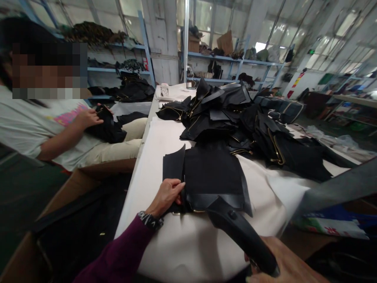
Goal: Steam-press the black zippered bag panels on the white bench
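Observation:
A flat black fabric piece [213,169] with a smooth dark band and a gold zipper [199,211] along its near edge lies on the table. With fingertips pinched together, my left hand [168,193] grips this piece at its left side, beside a narrower black panel [173,165]. My right hand [284,259], partly cut off by the bottom of the view, is wrapped round a thick, curved black hand tool [241,232]. The tool's wide head is over the near zippered edge; whether it touches the fabric I cannot tell.
A heap of black zippered pieces [218,106] covers the far part of the white-topped table [165,251]. To the left, a seated co-worker [70,125] handles a black piece [107,125]. A grey bar [338,192] slants in from the right. Loaded blue shelves [215,56] stand behind.

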